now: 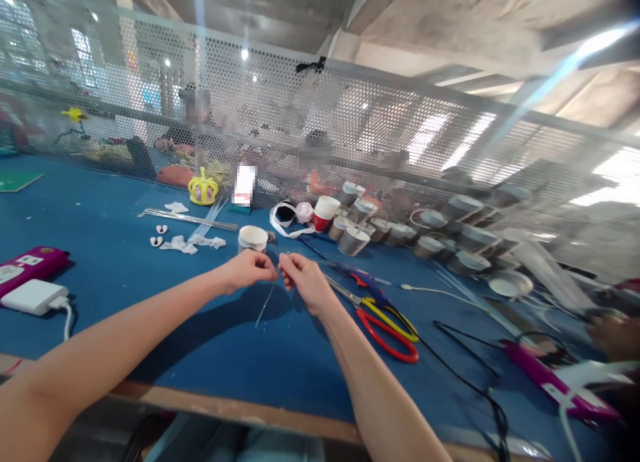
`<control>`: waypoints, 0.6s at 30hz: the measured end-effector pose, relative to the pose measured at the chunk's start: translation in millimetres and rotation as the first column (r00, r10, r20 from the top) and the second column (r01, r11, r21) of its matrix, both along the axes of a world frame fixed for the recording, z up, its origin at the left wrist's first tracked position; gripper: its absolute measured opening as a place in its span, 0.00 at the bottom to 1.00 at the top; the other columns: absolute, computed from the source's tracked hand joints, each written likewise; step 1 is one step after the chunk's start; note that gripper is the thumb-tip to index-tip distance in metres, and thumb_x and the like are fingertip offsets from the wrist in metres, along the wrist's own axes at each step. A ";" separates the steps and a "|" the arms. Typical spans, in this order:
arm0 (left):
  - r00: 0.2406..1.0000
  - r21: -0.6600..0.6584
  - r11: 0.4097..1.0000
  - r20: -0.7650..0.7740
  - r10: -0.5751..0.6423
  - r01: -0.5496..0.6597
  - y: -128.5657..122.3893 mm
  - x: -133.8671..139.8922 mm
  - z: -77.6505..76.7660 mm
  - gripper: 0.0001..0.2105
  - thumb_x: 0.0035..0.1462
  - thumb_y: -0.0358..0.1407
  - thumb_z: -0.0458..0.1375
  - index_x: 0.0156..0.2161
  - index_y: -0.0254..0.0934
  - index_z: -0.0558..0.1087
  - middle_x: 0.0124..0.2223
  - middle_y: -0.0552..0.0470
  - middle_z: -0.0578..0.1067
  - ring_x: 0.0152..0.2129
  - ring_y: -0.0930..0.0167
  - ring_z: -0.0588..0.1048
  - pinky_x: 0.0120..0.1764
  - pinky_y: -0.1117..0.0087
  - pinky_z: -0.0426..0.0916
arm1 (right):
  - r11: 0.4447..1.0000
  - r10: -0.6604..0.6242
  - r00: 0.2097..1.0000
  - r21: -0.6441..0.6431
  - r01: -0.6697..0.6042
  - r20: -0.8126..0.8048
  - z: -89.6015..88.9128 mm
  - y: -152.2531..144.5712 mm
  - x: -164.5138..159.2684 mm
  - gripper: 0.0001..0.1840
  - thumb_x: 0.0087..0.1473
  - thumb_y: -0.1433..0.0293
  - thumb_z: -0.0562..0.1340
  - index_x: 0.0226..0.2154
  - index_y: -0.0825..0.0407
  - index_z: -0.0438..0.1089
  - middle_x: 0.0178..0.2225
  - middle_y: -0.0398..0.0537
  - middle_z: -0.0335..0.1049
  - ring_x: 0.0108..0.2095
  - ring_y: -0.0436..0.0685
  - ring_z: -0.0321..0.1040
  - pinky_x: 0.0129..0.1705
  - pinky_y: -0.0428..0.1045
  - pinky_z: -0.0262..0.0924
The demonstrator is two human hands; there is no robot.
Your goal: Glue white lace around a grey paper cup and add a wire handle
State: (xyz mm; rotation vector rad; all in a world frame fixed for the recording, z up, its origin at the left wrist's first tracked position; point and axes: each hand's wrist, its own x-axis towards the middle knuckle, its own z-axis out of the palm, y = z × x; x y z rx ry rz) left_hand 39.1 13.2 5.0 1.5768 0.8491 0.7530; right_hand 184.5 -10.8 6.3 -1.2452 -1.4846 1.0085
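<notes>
Left hand's (245, 271) fingers pinch a strand (265, 307), likely for control. Right hand's (309, 283) fingers press together, contents unclear. Scissors (361, 305) lie seemingly handy.

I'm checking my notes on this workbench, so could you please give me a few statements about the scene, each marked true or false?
1. The left hand and right hand are close together above a blue table. True.
2. A thin glinting strand hangs down by the fingertips. True.
3. The scissors have one red and one yellow handle. True.
4. The right hand is holding the scissors by their handles. False: they lie on the table, their handles untouched.
5. The yellow crown-shaped object stands to the right of the scissors in the picture. False: it stands to their left, farther back.
</notes>
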 end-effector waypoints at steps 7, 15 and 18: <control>0.996 -0.106 0.992 0.050 -0.070 0.075 0.0 -1.2 0.5 0.10 0.38 0.38 0.59 0.21 0.32 0.64 0.18 0.59 0.60 0.15 0.81 0.52 0.18 0.74 0.43 | 0.999 0.045 0.998 -0.015 -0.046 -0.035 1.3 0.2 0.2 0.18 0.43 0.56 0.60 0.18 0.53 0.57 0.15 0.36 0.55 0.15 0.44 0.52 0.17 0.42 0.49; 0.999 0.006 1.000 -0.042 -0.026 0.026 -4.4 0.8 4.1 0.06 0.39 0.34 0.56 0.21 0.31 0.66 0.21 0.58 0.64 0.18 0.80 0.57 0.21 0.76 0.48 | 0.999 -0.036 0.999 0.011 0.036 -0.001 0.0 -0.1 -2.4 0.20 0.42 0.58 0.61 0.15 0.52 0.54 0.10 0.33 0.49 0.12 0.43 0.47 0.15 0.43 0.41; 0.999 0.025 1.000 -0.029 -0.013 0.014 -4.7 0.9 4.8 0.06 0.39 0.33 0.57 0.21 0.31 0.67 0.20 0.58 0.64 0.17 0.81 0.57 0.21 0.76 0.48 | 0.999 -0.050 0.999 -0.005 0.050 -0.023 -2.1 0.9 -2.8 0.21 0.42 0.57 0.61 0.14 0.52 0.52 0.10 0.32 0.47 0.12 0.43 0.45 0.14 0.42 0.40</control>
